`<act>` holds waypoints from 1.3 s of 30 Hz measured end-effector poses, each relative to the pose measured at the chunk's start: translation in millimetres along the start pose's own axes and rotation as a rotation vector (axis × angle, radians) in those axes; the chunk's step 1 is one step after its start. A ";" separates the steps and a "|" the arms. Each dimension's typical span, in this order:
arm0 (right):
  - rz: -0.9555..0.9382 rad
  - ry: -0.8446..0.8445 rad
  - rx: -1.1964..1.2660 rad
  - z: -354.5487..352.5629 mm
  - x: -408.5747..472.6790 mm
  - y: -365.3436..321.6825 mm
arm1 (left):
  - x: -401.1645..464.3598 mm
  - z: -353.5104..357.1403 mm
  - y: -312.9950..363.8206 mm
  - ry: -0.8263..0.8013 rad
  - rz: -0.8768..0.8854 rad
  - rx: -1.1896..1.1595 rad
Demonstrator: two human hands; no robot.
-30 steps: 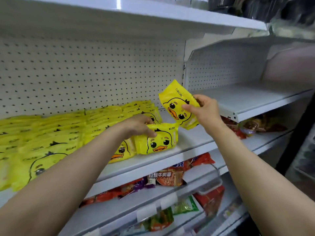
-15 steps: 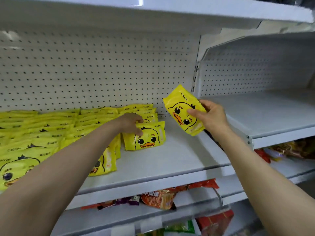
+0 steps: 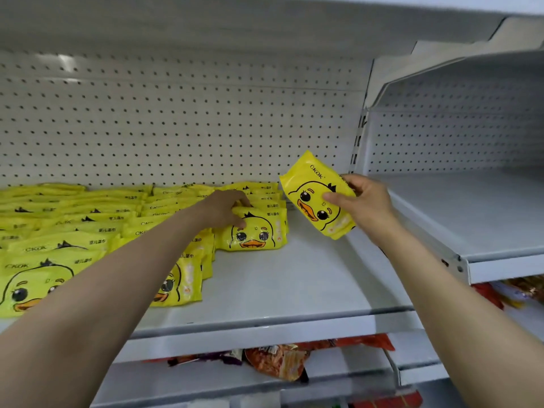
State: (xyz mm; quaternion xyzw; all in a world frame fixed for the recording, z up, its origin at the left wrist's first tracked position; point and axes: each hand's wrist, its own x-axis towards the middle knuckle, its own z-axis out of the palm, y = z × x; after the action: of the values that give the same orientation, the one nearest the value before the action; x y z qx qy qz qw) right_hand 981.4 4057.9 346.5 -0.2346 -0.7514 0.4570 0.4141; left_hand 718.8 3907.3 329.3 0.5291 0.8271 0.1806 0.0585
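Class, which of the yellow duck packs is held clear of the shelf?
The tilted pack in the right hand; every other lies on the shelf, even the end pack the left hand grips.

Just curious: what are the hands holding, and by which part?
Right hand holds a yellow duck pack by its right edge; left hand grips the top of the standing pack.

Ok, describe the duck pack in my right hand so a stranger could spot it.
Find the white shelf with the pegboard back, its left part covered in yellow duck packs. Just right of those stacks, the right hand holds one pack in the air. It alone is off the shelf and tilted.
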 end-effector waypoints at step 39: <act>-0.418 -0.517 -0.753 110.6 13.3 24.9 | -55.7 5.7 -15.2 0.168 -0.053 -0.126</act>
State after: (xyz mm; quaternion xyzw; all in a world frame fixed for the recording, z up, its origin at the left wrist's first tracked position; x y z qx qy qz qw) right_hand 880.9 4024.9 303.5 -0.0913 -0.9731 0.1046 0.1839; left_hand 731.6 3853.0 313.2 0.4853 0.8297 0.2744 0.0269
